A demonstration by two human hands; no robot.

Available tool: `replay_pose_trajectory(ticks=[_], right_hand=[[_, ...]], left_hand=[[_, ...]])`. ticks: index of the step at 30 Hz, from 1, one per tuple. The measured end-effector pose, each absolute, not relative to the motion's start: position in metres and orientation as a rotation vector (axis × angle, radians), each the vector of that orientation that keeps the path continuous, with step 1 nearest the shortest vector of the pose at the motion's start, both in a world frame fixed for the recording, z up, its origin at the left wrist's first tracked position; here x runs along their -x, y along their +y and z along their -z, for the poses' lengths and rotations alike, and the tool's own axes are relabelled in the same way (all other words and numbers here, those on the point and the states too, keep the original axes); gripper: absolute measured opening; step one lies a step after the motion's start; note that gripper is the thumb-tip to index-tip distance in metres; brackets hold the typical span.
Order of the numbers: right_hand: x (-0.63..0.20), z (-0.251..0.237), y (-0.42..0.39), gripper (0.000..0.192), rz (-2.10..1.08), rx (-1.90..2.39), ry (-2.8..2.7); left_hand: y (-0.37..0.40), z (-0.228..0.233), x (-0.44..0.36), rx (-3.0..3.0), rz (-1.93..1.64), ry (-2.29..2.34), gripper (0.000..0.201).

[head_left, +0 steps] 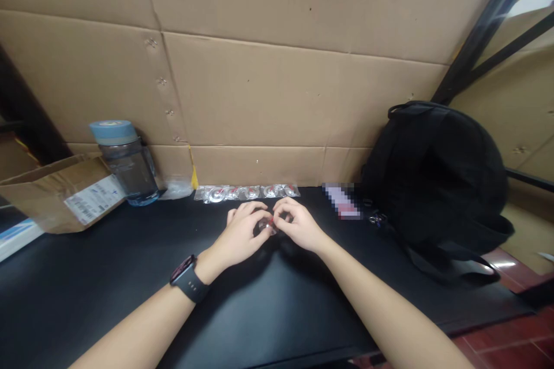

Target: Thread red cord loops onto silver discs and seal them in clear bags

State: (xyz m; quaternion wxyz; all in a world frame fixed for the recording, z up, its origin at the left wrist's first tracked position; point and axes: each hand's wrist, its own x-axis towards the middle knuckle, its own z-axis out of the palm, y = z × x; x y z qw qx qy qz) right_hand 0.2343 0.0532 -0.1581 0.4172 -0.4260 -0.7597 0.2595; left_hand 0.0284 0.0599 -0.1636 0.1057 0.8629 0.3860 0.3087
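Note:
My left hand point(240, 236) and my right hand point(298, 225) meet over the black tabletop point(130, 277), both pinching one small clear plastic piece with a red part point(269, 223) between the fingertips. A dark watch point(188, 278) is on my left wrist. Just beyond the hands, a row of several similar small clear packets with red parts point(246, 192) lies along the foot of the cardboard wall point(277, 86).
A blue-lidded water bottle point(125, 161) and an open cardboard box with a label point(64, 193) stand at the left. A black backpack point(437, 179) fills the right side, with a small pink-white item point(341, 200) and keys point(377, 219) beside it.

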Motion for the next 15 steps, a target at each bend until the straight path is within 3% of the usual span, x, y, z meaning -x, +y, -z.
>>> replay_pose_trajectory(ticks=[9, 15], right_hand=[[-0.242, 0.156, 0.053, 0.009, -0.420, 1.188, -2.087], [-0.251, 0.156, 0.054, 0.008, -0.404, 1.249, -2.220]], left_hand=[[0.073, 0.165, -0.019, -2.571, -0.840, 1.131, 0.027], [0.096, 0.171, 0.005, -2.709, -0.837, 1.318, 0.017]])
